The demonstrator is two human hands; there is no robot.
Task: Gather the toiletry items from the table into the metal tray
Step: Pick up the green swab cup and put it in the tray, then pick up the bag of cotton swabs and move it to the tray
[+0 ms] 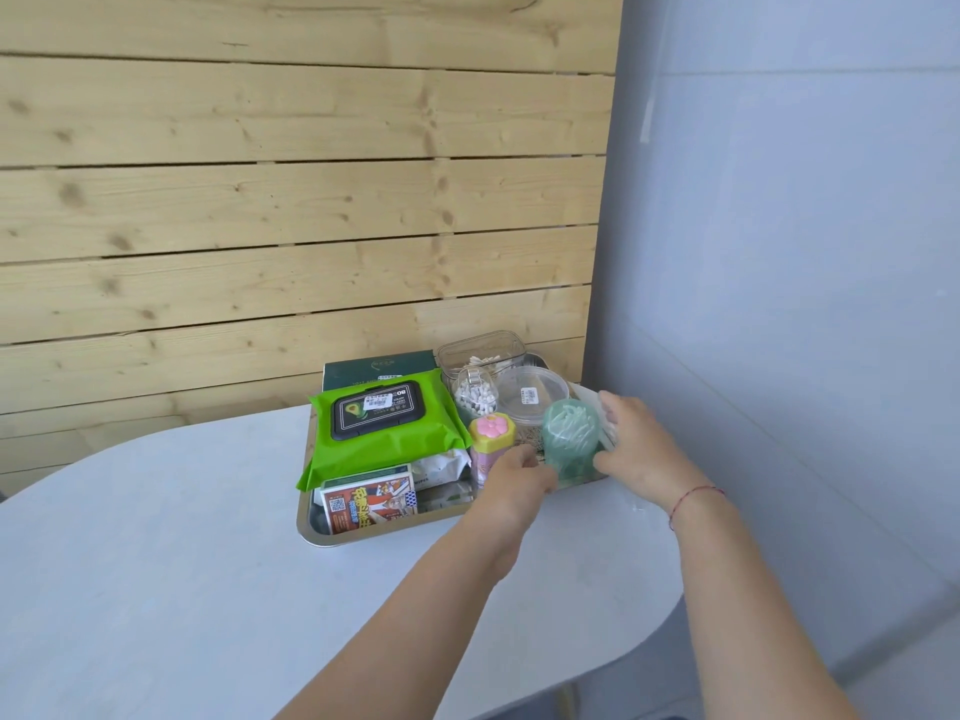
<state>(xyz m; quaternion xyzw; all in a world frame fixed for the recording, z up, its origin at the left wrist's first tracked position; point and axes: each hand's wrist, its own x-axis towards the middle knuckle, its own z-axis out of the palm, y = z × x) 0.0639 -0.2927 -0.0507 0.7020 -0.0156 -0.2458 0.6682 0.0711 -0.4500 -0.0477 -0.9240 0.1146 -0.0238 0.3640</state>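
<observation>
I see the metal tray (363, 537) lying flat on the table, crowded. A green pack of wipes (384, 433) with a black lid lies tilted over its left part, above an orange box (363, 504) at the near edge. To the right stand a pink-capped tube (491, 433), a green tub of swabs (569, 433), a clear round tub (530, 394), a small jar of swabs (475, 397) and a clear box (480, 353) behind.

Dark green box (379, 367) half hidden behind wipes pack (382, 426), labels unreadable
</observation>
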